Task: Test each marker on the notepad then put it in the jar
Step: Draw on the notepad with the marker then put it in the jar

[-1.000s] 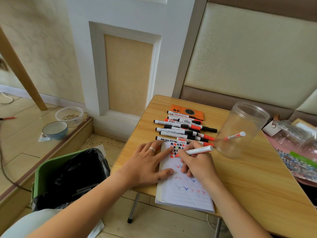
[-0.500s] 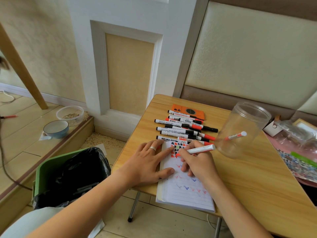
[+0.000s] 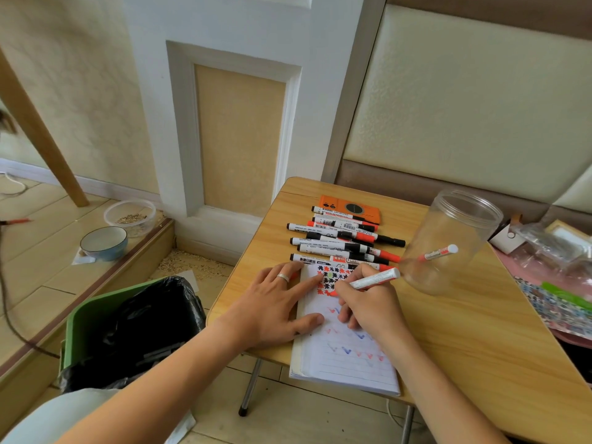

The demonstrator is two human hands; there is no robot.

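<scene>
I am pressing my left hand [image 3: 275, 302] flat on the left edge of the notepad [image 3: 346, 357], fingers spread and straight, holding nothing, a ring on one finger. My right hand [image 3: 368, 306] is pinching a white marker [image 3: 374, 279] with fingers curled round it, its tip hidden under the fingers at the upper part of the page and its back end pointing away to the right toward the jar [image 3: 448, 241]. Under and just behind the right hand, the page is carrying rows of red and blue ticks and small black and red stamps. Just beyond both hands, a row of markers [image 3: 339, 241] is lying side by side on the tabletop [image 3: 464, 331], with an orange case [image 3: 352, 208] past them. The clear jar is sitting open-mouthed to the right of my right hand, near it but apart, with one red marker [image 3: 439, 253] leaning inside. To the left of my left hand, below the tabletop, a green bin [image 3: 83, 318] with a black bag is standing on the floor.
</scene>
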